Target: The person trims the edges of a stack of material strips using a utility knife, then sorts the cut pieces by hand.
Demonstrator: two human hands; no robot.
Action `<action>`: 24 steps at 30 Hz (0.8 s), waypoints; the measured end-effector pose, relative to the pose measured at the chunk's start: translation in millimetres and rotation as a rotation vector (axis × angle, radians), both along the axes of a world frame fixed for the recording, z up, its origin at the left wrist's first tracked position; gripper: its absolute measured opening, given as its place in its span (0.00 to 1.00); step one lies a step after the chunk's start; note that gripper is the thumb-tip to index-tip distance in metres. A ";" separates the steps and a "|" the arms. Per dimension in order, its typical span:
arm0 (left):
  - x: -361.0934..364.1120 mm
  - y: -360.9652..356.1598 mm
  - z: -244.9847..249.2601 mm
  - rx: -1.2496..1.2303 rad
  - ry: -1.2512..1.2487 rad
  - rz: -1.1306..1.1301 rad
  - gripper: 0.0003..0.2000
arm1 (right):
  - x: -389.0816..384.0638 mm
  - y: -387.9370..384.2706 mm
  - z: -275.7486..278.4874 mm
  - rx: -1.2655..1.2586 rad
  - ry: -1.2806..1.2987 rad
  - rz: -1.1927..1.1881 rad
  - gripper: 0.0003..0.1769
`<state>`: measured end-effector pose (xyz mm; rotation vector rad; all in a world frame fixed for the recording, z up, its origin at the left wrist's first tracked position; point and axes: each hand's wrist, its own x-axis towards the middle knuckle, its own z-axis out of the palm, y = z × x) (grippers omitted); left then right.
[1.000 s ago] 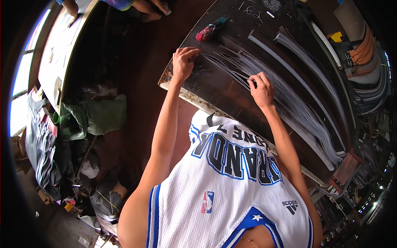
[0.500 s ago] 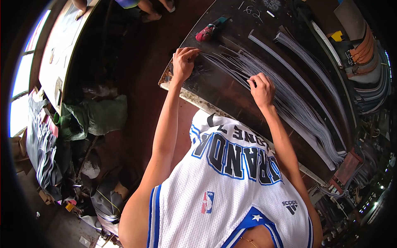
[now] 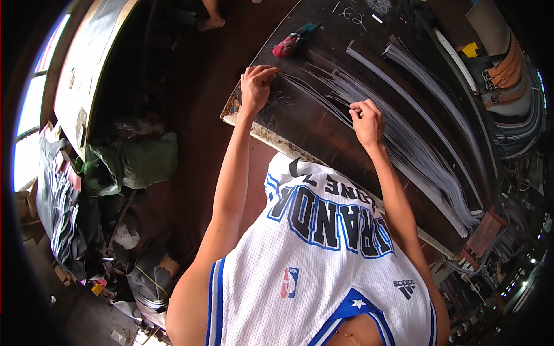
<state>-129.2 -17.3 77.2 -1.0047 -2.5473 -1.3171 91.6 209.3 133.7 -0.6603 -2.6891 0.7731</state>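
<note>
Long, thin grey-black strips [image 3: 398, 130] lie in a loose bundle along the dark table. At the table's left corner, my left hand [image 3: 257, 89] pinches the ends of a few strips between thumb and fingers. My right hand [image 3: 368, 123] is closed with fingertips together, over the near side of the bundle. Whether a strip sits between those right fingertips is too small to make out. Past the bundle lie a single narrow stack of strips [image 3: 412, 104] and a thicker stack [image 3: 441, 95].
A red and dark green cloth-like object [image 3: 285, 47] rests near the left hand on the dark table [image 3: 323, 121]. A reddish-brown block [image 3: 483, 233] stands by the strips' right ends. Brown straps [image 3: 506, 72] hang at right. Another person's foot [image 3: 210, 24] shows at the top.
My right hand has shifted very slightly, and fewer strips spread loosely between the hands. My left hand stays in place. The other person's legs at the top have moved.
</note>
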 end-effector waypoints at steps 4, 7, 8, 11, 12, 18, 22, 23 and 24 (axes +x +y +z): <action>-0.4 0.2 -1.1 0.003 0.007 0.001 0.09 | 1.6 -0.7 1.5 -0.004 0.009 -0.001 0.08; -0.1 0.1 -0.5 0.001 0.003 -0.001 0.09 | 2.4 -1.6 1.7 -0.005 -0.004 -0.032 0.07; -0.2 0.2 -0.1 0.001 0.003 -0.001 0.09 | 3.0 -1.2 0.8 0.027 -0.006 -0.024 0.08; 0.1 -0.1 1.3 0.002 0.026 0.000 0.10 | 5.9 1.1 0.0 0.080 -0.013 -0.009 0.08; 0.5 0.0 1.8 0.006 0.028 0.001 0.10 | 6.3 1.6 0.3 0.100 -0.019 -0.002 0.08; 0.9 0.2 4.2 0.003 0.047 0.004 0.09 | 7.5 2.5 1.9 0.228 0.008 0.069 0.10; 1.1 0.4 5.2 -0.015 0.044 0.001 0.09 | 10.3 3.0 -2.0 0.281 0.045 0.092 0.11; 1.1 0.6 4.4 -0.015 0.044 0.000 0.09 | 10.9 2.8 -2.5 0.286 0.054 0.091 0.11; 1.1 0.8 3.5 -0.011 0.040 0.008 0.09 | 11.3 2.5 -3.2 0.290 0.062 0.089 0.11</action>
